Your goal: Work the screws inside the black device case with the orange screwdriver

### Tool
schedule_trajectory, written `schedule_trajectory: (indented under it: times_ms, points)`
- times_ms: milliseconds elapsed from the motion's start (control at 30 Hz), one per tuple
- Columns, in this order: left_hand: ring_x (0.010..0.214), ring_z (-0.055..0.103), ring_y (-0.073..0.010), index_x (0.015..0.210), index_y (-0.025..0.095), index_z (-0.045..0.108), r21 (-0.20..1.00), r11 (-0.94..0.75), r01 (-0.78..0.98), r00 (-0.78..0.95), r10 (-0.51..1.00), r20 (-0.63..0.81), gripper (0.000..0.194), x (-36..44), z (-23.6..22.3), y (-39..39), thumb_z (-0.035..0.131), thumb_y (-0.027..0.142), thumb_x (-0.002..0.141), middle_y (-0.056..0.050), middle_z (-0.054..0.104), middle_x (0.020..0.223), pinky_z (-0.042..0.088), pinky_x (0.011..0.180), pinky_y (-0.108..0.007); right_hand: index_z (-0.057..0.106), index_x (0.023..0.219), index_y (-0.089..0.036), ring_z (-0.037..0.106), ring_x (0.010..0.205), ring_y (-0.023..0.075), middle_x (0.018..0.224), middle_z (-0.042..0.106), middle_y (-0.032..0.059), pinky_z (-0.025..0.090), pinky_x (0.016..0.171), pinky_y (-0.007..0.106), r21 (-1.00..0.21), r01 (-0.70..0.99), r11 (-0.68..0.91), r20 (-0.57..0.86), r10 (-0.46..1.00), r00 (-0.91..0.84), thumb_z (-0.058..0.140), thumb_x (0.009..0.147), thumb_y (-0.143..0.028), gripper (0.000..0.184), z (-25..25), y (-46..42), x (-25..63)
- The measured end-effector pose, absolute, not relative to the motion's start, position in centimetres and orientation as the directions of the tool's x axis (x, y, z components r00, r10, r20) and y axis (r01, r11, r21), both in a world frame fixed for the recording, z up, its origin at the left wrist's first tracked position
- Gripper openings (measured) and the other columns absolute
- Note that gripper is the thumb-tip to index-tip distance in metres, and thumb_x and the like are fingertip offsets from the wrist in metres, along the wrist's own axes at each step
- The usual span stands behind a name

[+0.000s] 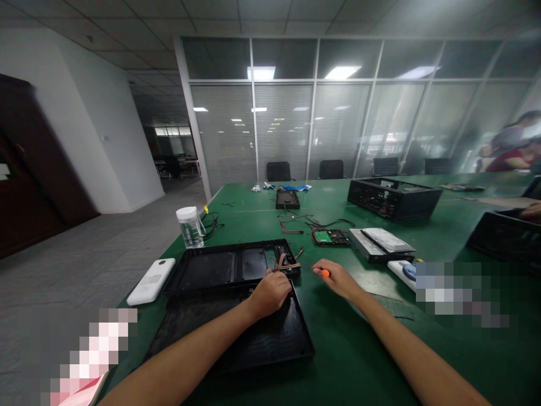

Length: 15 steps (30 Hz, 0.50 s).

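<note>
A black plastic case (211,268) lies opened on the green table, with its second black half (287,332) nearer to me. Striped multicoloured wires (282,265) rise from the case's right end. My left hand (270,294) is closed at the inner edge between the halves, just below those wires. Its fingertips are hidden, so what they grip does not show. Right of the case, my right hand (336,277) is closed around a small tool with an orange handle (325,273). It hovers apart from the case, and most of the tool is covered by the fingers.
A clear bottle with white lid (189,228) and a white power bank (151,281) stand left. Beyond my right hand lie a green circuit board (329,237), a drive-like metal box (380,243) and a black computer chassis (393,198). People (515,144) sit far right.
</note>
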<state>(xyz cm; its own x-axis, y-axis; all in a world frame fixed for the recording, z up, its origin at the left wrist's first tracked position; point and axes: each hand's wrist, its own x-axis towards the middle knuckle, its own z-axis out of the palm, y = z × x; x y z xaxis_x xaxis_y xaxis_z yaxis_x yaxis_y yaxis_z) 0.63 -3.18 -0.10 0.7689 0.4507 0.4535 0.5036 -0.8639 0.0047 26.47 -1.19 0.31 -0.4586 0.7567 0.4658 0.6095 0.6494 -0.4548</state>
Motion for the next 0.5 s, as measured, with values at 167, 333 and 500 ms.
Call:
schedule_trajectory:
  times_ms: [167,333,500]
  points:
    - [0.086,0.053,-0.0180,0.074,0.013,0.061,0.026,-0.847,0.531,0.748,0.483,0.455,0.020,1.0,-0.6,-2.9,0.044,0.018,0.085,-0.008,0.062,0.080,0.041,0.082,-0.032,0.061,0.086,-0.020,0.058,0.080,0.0182,0.085,0.063,0.0058,0.043,0.075,0.030,-0.446,0.676,0.586,0.479,0.794,-0.373,0.039,0.088,-0.041,0.030,0.2,-0.9,26.7]
    - [0.092,0.055,-0.0185,0.075,0.015,0.063,0.030,-0.853,0.520,0.760,0.479,0.438,0.022,0.7,-0.9,-2.8,0.044,0.018,0.086,-0.007,0.064,0.079,0.042,0.084,-0.032,0.056,0.074,-0.019,0.053,0.058,0.0156,0.063,0.056,0.0002,0.041,0.056,0.027,-0.657,0.684,0.318,0.332,0.936,-0.116,0.045,0.080,-0.053,0.036,0.2,-0.1,27.0]
    - [0.099,0.055,-0.0185,0.100,0.017,0.061,-0.055,-0.859,0.509,0.802,0.450,0.394,0.026,0.4,-0.5,-3.2,0.038,0.014,0.089,-0.007,0.066,0.083,0.042,0.085,-0.029,0.042,0.095,-0.023,0.036,0.042,0.0065,0.056,0.038,-0.0092,0.022,0.038,0.017,-0.932,0.357,-0.057,-0.112,0.985,-0.134,0.052,0.074,-0.045,0.032,0.9,-0.8,27.3]
